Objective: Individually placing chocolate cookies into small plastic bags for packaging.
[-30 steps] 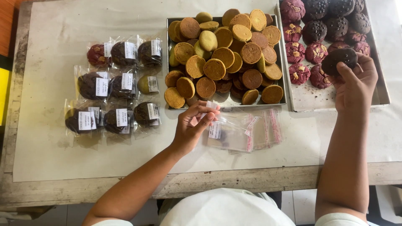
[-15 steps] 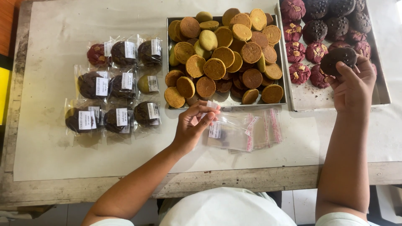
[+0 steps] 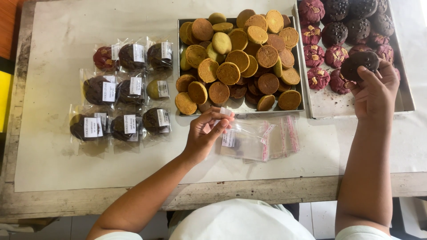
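Your right hand [image 3: 376,89] held a dark chocolate cookie [image 3: 359,64] pinched between thumb and fingertips, lifted just over the near end of the right-hand tray [image 3: 356,106], close to the red cookies [image 3: 318,55] and the other dark cookies [image 3: 356,18] lying in it. Your left hand [image 3: 205,135] had its fingers closed narrowly on the top edge of a clear bag [image 3: 235,140], the uppermost of a small stack of empty bags [image 3: 275,138] with red seal strips and white labels, lying on the paper-covered table [image 3: 66,26] in front of you. Just beyond that hand sat the middle tray [image 3: 242,109], heaped with round tan and brown cookies [image 3: 240,53], a few pale green ones among them. Well to the left, nine sealed packets [image 3: 126,89] lay in three rows on the paper, each with one cookie and a white label; most were dark, one red, one green.
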